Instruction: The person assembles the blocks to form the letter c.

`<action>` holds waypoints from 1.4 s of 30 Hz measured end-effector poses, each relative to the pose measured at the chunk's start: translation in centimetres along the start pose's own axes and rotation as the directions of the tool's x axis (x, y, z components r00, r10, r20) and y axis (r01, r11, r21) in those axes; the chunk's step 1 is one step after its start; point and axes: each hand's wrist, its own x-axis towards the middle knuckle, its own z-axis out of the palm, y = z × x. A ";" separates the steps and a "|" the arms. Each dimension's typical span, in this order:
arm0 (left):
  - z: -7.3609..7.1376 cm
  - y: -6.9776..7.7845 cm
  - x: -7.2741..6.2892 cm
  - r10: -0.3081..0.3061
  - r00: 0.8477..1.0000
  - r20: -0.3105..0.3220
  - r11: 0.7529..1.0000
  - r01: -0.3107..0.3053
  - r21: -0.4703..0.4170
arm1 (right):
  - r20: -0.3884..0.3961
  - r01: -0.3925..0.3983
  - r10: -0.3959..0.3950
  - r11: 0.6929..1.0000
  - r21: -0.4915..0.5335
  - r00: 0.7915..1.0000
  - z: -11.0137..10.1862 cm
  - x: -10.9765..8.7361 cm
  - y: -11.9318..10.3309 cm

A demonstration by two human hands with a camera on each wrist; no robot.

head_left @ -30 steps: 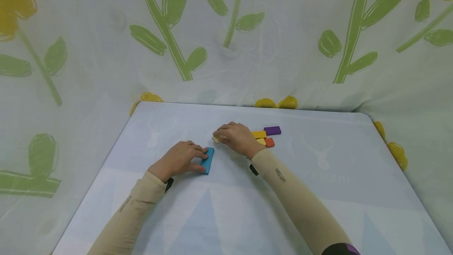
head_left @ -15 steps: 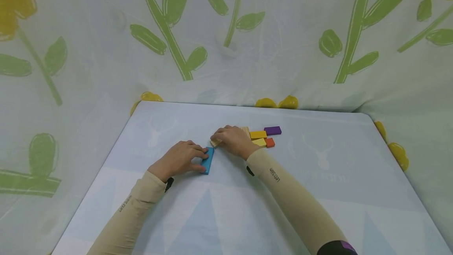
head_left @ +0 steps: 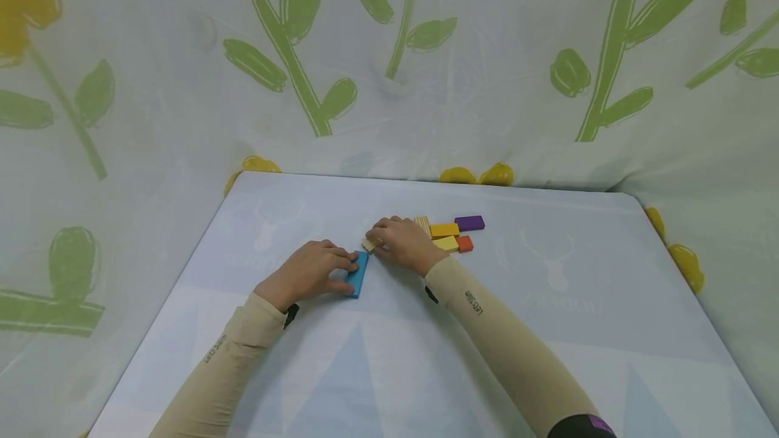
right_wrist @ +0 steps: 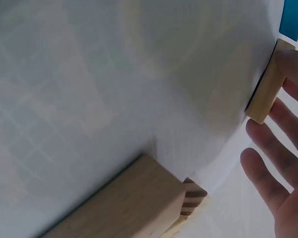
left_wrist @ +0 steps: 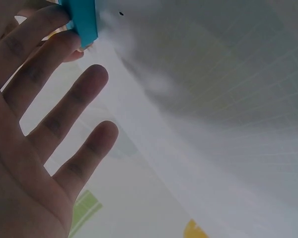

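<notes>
Currently, the left hand (head_left: 307, 276) pinches a flat blue rectangular block (head_left: 358, 277), the right hand (head_left: 404, 242) a small pale wooden block (head_left: 368, 245).
Head view: both sit on the white patterned table (head_left: 462, 350); beside the right hand lie a striped block (head_left: 422, 224), an orange-yellow block (head_left: 445, 230), a pale yellow block (head_left: 447, 244), an orange-red block (head_left: 465, 244) and a purple block (head_left: 470, 224). Left wrist: two fingertips press the blue block — the other two fingers stretch out apart. Right wrist: the wooden block ends just beside the blue one — another plain wooden block (right_wrist: 124, 203) lies nearer.
</notes>
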 end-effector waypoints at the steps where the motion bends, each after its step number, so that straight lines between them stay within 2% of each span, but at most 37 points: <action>1: 0.0 0.0 0.0 -0.001 1.000 0.001 1.000 0.001 0.001 | 0.001 -0.001 0.001 1.000 0.001 1.000 0.0 0.0 0.0; 9: 0.0 0.1 0.1 -0.008 1.000 -0.002 1.000 0.008 0.022 | -0.007 -0.008 0.008 1.000 0.030 1.000 -0.1 0.1 -0.2; 16: -0.2 0.3 -0.1 -0.029 1.000 0.011 1.000 0.029 0.003 | 0.014 -0.038 0.037 0.996 0.077 0.999 -0.2 0.1 -0.7; 26: 0.0 0.4 -0.3 -0.016 1.000 -0.010 1.000 0.017 0.015 | 0.002 -0.049 0.049 0.995 0.087 0.999 0.3 0.2 -0.9; 35: 0.0 0.5 -0.4 -0.026 1.000 -0.002 1.000 0.026 0.004 | 0.001 -0.043 0.044 0.994 0.103 0.999 0.5 0.1 -0.9; 42: -0.2 0.6 -0.2 -0.031 1.000 0.007 0.999 0.031 -0.007 | 0.069 -0.052 0.043 0.988 0.142 0.997 -0.5 0.0 -0.9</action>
